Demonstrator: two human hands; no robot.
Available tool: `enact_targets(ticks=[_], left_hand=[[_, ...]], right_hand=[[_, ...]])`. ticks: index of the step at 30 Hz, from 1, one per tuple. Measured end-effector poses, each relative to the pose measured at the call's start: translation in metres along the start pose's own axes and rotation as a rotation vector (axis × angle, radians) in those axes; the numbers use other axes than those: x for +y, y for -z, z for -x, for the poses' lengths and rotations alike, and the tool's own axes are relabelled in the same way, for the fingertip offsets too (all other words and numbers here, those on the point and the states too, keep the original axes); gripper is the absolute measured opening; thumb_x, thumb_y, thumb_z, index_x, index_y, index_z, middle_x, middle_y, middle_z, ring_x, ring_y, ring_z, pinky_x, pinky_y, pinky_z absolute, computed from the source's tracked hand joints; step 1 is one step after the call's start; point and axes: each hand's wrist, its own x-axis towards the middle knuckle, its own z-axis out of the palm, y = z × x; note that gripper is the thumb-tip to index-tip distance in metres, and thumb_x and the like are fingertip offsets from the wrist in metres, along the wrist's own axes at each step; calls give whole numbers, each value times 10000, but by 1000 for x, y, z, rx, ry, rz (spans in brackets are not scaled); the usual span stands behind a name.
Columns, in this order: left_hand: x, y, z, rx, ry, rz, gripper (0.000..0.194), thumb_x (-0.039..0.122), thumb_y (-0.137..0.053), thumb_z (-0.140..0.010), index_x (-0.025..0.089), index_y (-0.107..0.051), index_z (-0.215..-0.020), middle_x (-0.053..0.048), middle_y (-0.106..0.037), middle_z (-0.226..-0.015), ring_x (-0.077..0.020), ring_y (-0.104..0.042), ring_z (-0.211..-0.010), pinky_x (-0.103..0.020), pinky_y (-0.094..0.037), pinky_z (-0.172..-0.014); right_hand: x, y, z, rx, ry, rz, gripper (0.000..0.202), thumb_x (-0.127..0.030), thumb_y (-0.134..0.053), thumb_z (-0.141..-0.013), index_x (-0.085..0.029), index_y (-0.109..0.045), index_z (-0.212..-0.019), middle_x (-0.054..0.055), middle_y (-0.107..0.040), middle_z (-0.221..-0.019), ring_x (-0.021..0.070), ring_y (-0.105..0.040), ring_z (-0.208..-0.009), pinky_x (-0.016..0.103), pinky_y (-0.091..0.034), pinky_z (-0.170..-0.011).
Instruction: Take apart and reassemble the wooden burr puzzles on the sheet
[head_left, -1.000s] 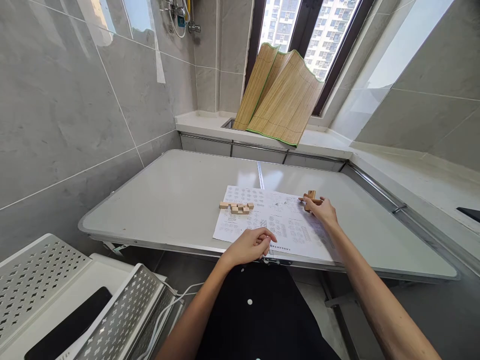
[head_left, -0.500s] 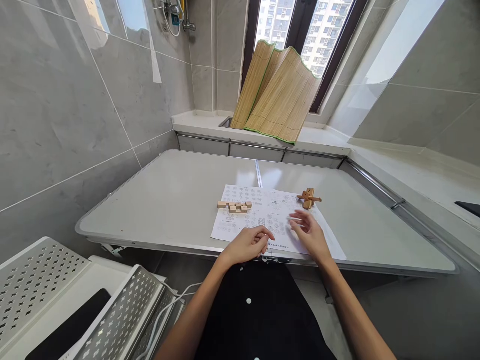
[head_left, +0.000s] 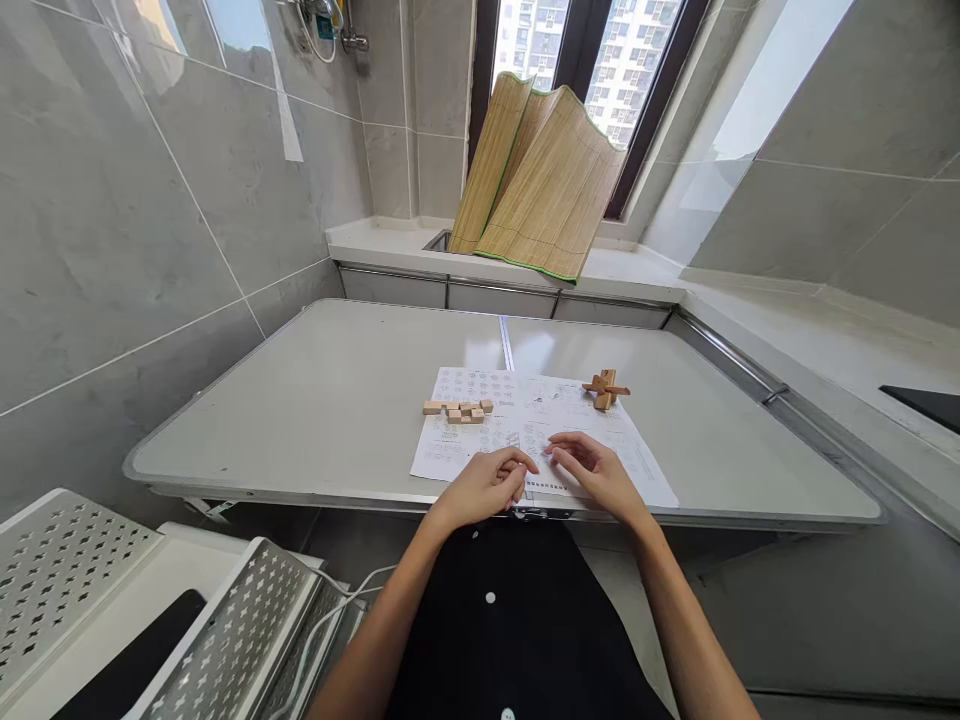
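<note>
My left hand (head_left: 486,486) rests at the table's front edge over the printed sheet (head_left: 532,409). Its fingers are loosely curled, and nothing shows in them. Close on its right, my right hand (head_left: 596,474) hovers over the same paper, fingers bent but thumb apart, holding nothing visible. The two hands do not touch. Beyond the left hand, several pale wooden puzzle pieces (head_left: 466,412) lie grouped on the paper's left part. A brown interlocking wooden puzzle (head_left: 605,389), with pieces crossing, sits at the sheet's far right edge, beyond my right hand.
The white folding table (head_left: 337,400) has a seam down its middle. Behind it, a bamboo mat (head_left: 551,185) leans on the window ledge. At lower left stands a perforated white rack (head_left: 225,630) with cables (head_left: 322,625) beside it. A dark flat object (head_left: 922,405) lies on the right counter.
My right hand has moved left, closer to my left hand, and its fingers are closer together. The left hand stays curled. The view has shifted slightly; the wooden pieces and sheet lie as before.
</note>
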Motion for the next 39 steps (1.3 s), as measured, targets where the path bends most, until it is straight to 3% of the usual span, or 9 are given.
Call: enact_targets(ticks=[8, 14, 17, 19, 21, 23, 26, 30, 39], left_hand=[[4, 1, 1, -4, 7, 17, 268, 356, -469, -1013, 196, -679, -1060, 39, -580, -663, -114, -522, -566, -232, -427, -584], [5, 5, -1, 55, -78, -5, 265, 350, -444, -1050, 192, -650, -1106, 40, -556, -657, -125, -515, -591, -247, -441, -625], [-3, 17, -5, 212, -135, -262, 233, 316, -457, -1050, 211, -645, -1141, 2, -637, -770, -167, -582, -715, -289, -477, -720], [-11, 30, -9, 374, -219, -504, 211, 282, -473, -1040, 210, -639, -1148, -59, -674, -989, -221, -620, -921, -358, -497, -869], [-20, 45, -13, 480, -266, -719, 206, 250, -515, -1017, 194, -624, -1182, -119, -641, -1201, -287, -580, -1146, -441, -462, -1018], [-26, 60, -17, 518, -224, -873, 270, 247, -566, -994, 197, -604, -1257, -151, -589, -1350, -336, -526, -1257, -501, -428, -1067], [-29, 80, -22, 448, -148, -950, 382, 246, -615, -975, 189, -558, -1349, -157, -562, -1452, -357, -471, -1351, -536, -368, -1126], [-29, 98, -28, 350, -85, -932, 433, 293, -628, -979, 201, -548, -1394, -134, -637, -1396, -352, -522, -1323, -527, -375, -1120], [-25, 105, -34, 260, -66, -903, 379, 315, -608, -991, 229, -613, -1361, -103, -735, -1266, -315, -667, -1148, -437, -480, -985]], right_hand=[[0, -1, 0, 18, -3, 2, 378, -559, -695, -947, -231, -714, -1133, 107, -799, -1067, 275, -742, -994, 438, -556, -990], [-3, -1, -1, 40, -6, -12, 372, -555, -690, -946, -223, -714, -1112, 106, -803, -1046, 262, -744, -952, 431, -557, -972], [-3, -1, -1, 45, -9, -16, 367, -551, -693, -943, -226, -715, -1111, 101, -805, -1036, 255, -746, -940, 418, -561, -956], [-3, -1, -1, 52, -2, -17, 369, -557, -691, -940, -225, -717, -1099, 101, -806, -1026, 254, -748, -924, 414, -568, -940], [-3, -2, -1, 58, 2, -20, 374, -565, -684, -942, -223, -720, -1090, 103, -805, -1013, 254, -748, -913, 413, -573, -927], [-3, -2, -2, 57, 3, -25, 377, -567, -680, -944, -222, -720, -1091, 102, -804, -1006, 252, -746, -909, 411, -574, -921], [-4, -2, -2, 59, 4, -26, 370, -563, -678, -946, -225, -719, -1089, 97, -803, -1004, 248, -743, -906, 403, -573, -912], [-4, -1, -1, 63, 3, -41, 353, -551, -676, -951, -230, -720, -1091, 91, -802, -1001, 244, -741, -898, 400, -577, -905], [-4, 0, -2, 61, -8, -50, 354, -552, -676, -953, -227, -715, -1088, 88, -800, -996, 242, -738, -902, 401, -570, -920]])
